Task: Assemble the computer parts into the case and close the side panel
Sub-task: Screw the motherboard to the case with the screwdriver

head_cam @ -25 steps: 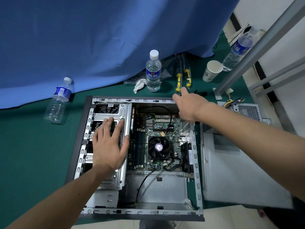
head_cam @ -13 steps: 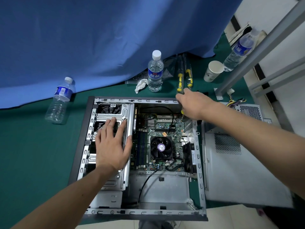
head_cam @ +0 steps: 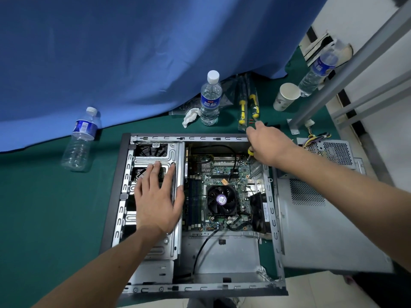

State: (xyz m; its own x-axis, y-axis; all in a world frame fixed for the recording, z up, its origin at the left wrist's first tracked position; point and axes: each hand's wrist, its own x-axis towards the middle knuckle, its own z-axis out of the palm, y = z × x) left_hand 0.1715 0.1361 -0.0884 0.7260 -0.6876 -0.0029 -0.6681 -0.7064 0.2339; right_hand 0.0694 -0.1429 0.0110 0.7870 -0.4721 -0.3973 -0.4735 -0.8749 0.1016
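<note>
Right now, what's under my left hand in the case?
The left hand rests flat on the metal drive cage. A fan shows through a cutout beyond the fingers; whatever sits below the palm is covered.

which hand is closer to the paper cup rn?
Right. The right hand, gripping a screwdriver over the case's far right corner, is just below-left of the paper cup. The left hand lies flat on the drive cage, much farther away.

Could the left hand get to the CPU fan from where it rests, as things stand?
Probably yes. The left hand lies flat on the drive cage, right beside the motherboard; the CPU fan sits uncovered in the open case, with only thin cables near it. The right hand works farther back.
</note>
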